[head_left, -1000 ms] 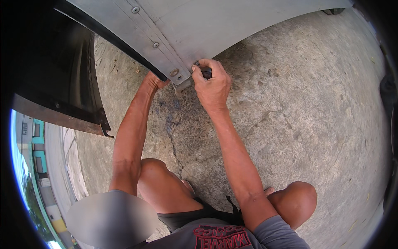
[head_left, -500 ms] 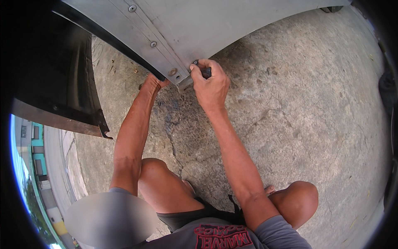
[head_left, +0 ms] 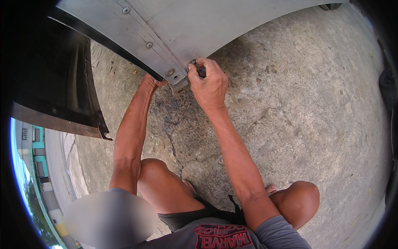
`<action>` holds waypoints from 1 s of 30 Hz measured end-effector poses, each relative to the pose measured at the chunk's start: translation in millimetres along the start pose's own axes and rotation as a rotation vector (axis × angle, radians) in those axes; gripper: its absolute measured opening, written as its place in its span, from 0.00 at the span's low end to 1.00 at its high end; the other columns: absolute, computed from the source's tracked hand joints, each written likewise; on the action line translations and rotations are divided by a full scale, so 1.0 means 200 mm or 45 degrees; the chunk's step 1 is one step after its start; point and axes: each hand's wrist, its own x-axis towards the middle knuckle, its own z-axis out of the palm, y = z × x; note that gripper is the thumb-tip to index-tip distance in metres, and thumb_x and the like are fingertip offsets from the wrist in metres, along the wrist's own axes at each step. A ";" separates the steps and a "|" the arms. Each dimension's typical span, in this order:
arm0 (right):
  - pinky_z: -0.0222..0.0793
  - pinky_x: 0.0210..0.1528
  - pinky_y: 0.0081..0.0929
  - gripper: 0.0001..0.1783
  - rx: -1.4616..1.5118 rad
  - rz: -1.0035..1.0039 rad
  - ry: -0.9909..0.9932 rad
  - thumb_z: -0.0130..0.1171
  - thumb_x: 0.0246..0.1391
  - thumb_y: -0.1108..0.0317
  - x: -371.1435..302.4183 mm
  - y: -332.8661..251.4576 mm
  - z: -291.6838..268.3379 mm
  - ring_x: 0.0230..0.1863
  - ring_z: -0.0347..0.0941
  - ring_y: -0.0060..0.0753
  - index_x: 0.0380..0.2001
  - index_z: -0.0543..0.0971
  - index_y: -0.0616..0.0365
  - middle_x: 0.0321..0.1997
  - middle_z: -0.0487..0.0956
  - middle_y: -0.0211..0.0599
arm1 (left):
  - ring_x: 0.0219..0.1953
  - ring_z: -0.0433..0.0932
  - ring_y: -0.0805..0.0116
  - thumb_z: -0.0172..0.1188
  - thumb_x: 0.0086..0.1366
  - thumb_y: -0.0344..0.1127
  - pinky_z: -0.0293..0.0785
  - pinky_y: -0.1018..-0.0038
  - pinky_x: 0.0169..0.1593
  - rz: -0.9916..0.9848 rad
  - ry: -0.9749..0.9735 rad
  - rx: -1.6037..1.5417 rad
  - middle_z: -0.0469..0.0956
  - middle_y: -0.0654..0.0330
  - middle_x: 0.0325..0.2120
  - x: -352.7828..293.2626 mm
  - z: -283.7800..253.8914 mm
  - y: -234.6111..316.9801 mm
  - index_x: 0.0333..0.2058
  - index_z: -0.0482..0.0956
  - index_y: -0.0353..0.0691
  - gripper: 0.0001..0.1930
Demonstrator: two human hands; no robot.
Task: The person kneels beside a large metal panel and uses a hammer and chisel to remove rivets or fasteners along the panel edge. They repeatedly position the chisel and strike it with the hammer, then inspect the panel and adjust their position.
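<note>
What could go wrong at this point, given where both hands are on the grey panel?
1. The left hand reaches under the lower edge of the grey metal panel, mostly hidden; if the panel drops or shifts, its fingers may get pinched or cut.
2. The right hand grips a small dark tool at a fastener near the panel corner; a slip could scrape the knuckles on the edge.
3. The person squats on rough, cracked concrete, so balance may falter.
</note>
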 end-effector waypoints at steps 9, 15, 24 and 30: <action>0.80 0.35 0.39 0.14 -0.016 0.051 -0.027 0.69 0.58 0.66 0.00 -0.03 0.00 0.34 0.84 0.42 0.43 0.81 0.62 0.38 0.84 0.44 | 0.56 0.82 0.59 0.54 0.76 0.47 0.80 0.59 0.62 -0.137 0.233 -0.131 0.80 0.56 0.58 0.05 -0.23 0.05 0.61 0.75 0.44 0.22; 0.80 0.37 0.41 0.15 0.153 0.341 -0.065 0.69 0.59 0.63 0.03 0.00 -0.05 0.34 0.84 0.40 0.44 0.81 0.62 0.36 0.84 0.44 | 0.57 0.82 0.60 0.54 0.75 0.45 0.80 0.61 0.62 -0.057 0.050 -0.002 0.80 0.56 0.58 0.06 0.10 -0.08 0.61 0.75 0.43 0.21; 0.75 0.32 0.34 0.15 0.166 0.140 -0.116 0.73 0.56 0.62 -0.06 -0.13 -0.02 0.30 0.80 0.30 0.38 0.82 0.62 0.30 0.83 0.36 | 0.56 0.82 0.61 0.64 0.70 0.37 0.79 0.62 0.62 0.140 0.396 0.445 0.81 0.56 0.56 -0.13 0.23 0.06 0.60 0.77 0.40 0.22; 0.76 0.33 0.38 0.15 0.187 0.004 -0.094 0.72 0.55 0.63 -0.11 -0.23 0.02 0.33 0.81 0.40 0.40 0.80 0.60 0.35 0.82 0.39 | 0.52 0.83 0.63 0.68 0.67 0.38 0.80 0.63 0.58 0.167 0.227 0.751 0.84 0.57 0.52 -0.23 0.22 0.21 0.56 0.80 0.38 0.21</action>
